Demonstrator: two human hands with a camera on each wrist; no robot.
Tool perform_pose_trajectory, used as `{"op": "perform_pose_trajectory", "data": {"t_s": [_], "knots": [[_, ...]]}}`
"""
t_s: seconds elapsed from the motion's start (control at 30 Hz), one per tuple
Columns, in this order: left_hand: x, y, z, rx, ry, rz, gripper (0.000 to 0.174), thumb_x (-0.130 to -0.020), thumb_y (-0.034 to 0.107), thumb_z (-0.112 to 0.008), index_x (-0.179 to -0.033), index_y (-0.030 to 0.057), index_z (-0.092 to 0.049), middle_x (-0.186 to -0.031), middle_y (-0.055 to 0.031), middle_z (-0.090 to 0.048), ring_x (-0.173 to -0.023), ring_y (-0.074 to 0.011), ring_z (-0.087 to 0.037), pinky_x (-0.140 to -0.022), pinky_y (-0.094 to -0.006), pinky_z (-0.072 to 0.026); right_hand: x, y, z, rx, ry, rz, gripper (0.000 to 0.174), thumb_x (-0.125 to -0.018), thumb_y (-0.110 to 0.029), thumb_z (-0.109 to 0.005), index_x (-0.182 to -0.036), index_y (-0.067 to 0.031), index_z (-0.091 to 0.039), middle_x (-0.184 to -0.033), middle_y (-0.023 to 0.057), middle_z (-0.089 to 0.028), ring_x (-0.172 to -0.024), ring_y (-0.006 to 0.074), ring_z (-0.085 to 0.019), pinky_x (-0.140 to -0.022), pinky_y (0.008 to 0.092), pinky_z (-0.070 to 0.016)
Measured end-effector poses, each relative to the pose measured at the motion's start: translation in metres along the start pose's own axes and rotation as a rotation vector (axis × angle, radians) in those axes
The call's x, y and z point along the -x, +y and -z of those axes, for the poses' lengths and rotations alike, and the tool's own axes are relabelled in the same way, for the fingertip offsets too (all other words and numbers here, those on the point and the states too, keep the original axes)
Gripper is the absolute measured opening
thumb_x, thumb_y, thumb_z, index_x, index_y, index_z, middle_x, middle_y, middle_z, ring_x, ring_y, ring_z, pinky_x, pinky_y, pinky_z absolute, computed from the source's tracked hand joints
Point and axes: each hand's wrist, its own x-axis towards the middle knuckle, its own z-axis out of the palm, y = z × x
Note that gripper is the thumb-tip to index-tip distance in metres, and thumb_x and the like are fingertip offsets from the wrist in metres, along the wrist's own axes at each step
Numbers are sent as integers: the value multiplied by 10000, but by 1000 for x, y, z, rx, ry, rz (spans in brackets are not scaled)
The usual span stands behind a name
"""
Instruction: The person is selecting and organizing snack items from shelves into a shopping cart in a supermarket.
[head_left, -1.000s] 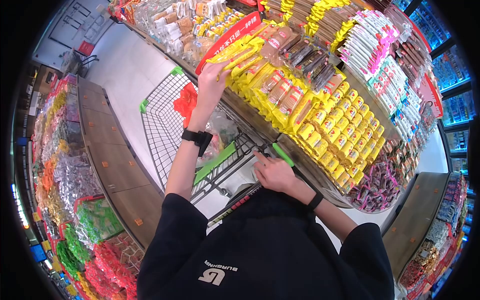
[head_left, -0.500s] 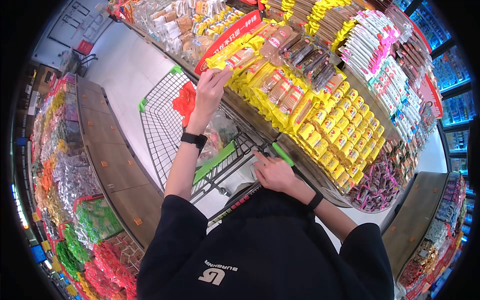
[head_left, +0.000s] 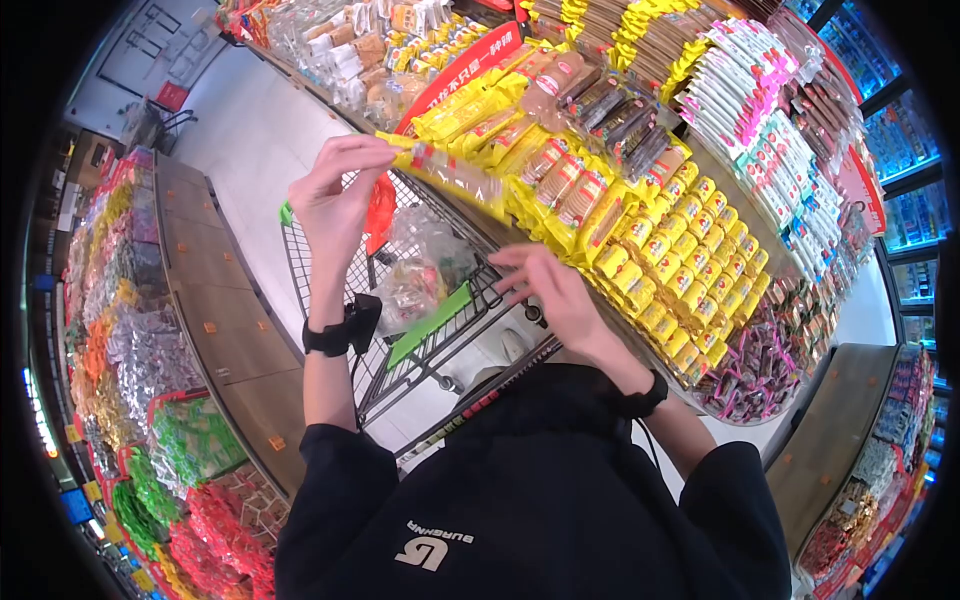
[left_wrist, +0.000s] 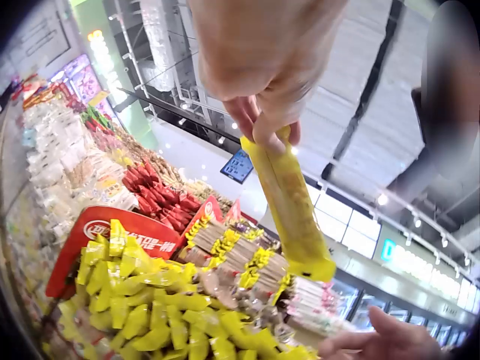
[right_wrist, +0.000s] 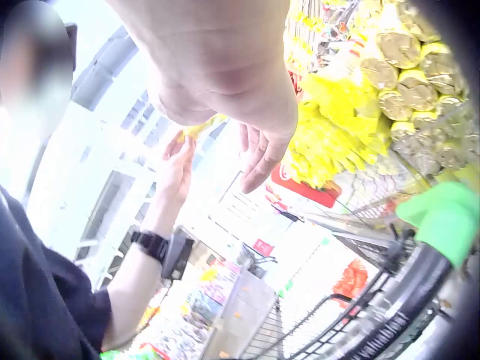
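Observation:
My left hand (head_left: 335, 195) pinches one end of a long yellow snack packet (head_left: 458, 180) with a clear window. In the left wrist view the packet (left_wrist: 289, 206) hangs aslant from the fingertips, above a heap of similar yellow packets (left_wrist: 150, 307). My right hand (head_left: 562, 300) is held over the cart's handle end with its fingers spread loosely and nothing in them. In the right wrist view this hand (right_wrist: 225, 82) is apart from the cart's green handle end (right_wrist: 450, 217).
The shopping cart (head_left: 320, 280) holds clear bags (head_left: 410, 290) and a red bag (head_left: 380, 215). Stacked yellow cylindrical packs (head_left: 680, 260) fill the display beside it. A red sign (head_left: 470, 70) stands along the display's edge. Another snack shelf (head_left: 230, 310) runs along the left.
My left hand has lifted the yellow packet off the display and brought it left, over the cart. My right hand has come off the cart handle and risen, its fingers reaching toward the packet.

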Motion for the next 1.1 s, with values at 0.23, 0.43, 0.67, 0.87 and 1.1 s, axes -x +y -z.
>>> {"op": "perform_pose_trajectory", "data": {"t_s": [0.23, 0.43, 0.67, 0.87, 1.1], "knots": [[19, -3, -14, 441, -227, 250, 221, -751, -204, -644, -896, -47, -698, -1001, -166, -695, -999, -222, -647, -887, -321, -529, -6, -53, -5, -248, -283, -24, 455, -1038, -290, -461, -1372, 12, -397, -1199, 193, -636, -881, 195, -674, -769, 297, -534], [45, 15, -56, 358, -109, 457, 454, -912, 9, -639, -1335, -11, -476, -1221, -140, -618, -1003, -175, -641, -884, -283, -516, -1, -40, -15, -184, 25, 46, 372, -952, -116, -624, -1256, 41, -478, -1083, 124, -673, -857, 160, -688, -737, 259, -556], [69, 34, -79, 475, -171, 586, 470, -877, 38, -704, -1278, -83, -494, -1129, -150, -650, -985, -166, -645, -865, -279, -527, -1, -16, -13, -315, 66, 122, 398, -990, -87, -545, -1338, 55, -415, -1196, 124, -605, -959, 171, -671, -821, 282, -542], [64, 39, -77, 471, -134, 608, 485, -860, 35, -722, -1275, -99, -510, -1113, -150, -663, -972, -161, -649, -866, -276, -527, 3, -20, -16, -240, 73, 180, 448, -995, -90, -532, -1393, 57, -390, -1163, 109, -626, -986, 158, -661, -850, 278, -525], [66, 59, -84, 472, -158, 652, 437, -900, 58, -687, -1279, -87, -523, -1138, -143, -659, -981, -136, -640, -860, -264, -517, 9, -28, -15, 497, 481, 456, 501, -811, -58, -746, -1291, -31, -604, -1186, 150, -661, -899, 190, -646, -852, 305, -513]]}}
